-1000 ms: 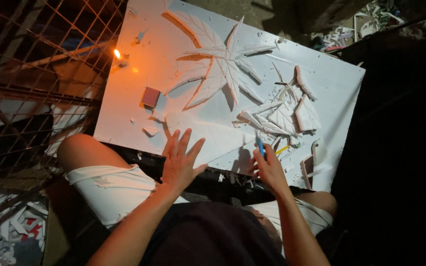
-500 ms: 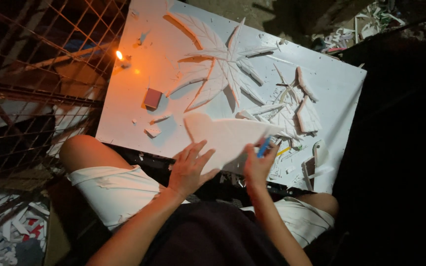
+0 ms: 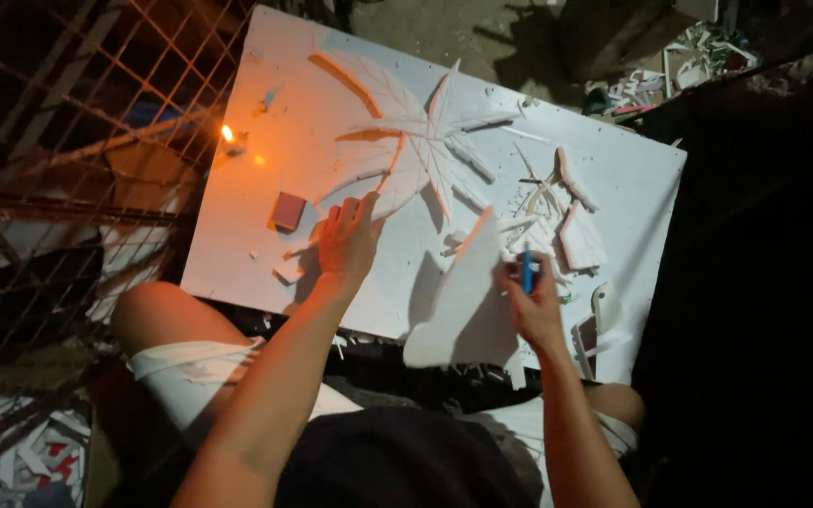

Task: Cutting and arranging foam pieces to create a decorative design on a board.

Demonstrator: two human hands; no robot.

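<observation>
While a candle flame [image 3: 228,134] burns at the far left of the white board [image 3: 613,169], our left hand [image 3: 348,240] lies open and flat on it — just right of a small red block [image 3: 287,211]. Further right, our right hand [image 3: 531,303] grips a blue tool [image 3: 526,273], perhaps a knife, and a leaf-shaped white foam piece [image 3: 463,306] tilted up at the near edge.

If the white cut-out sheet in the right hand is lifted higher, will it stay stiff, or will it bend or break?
The sheet probably stays stiff: it stands on edge, held by the right hand alone, without drooping. It seems light for its size, since that hand also grips a blue tool. It may be brittle: white offcuts lie scattered on the board.
</observation>
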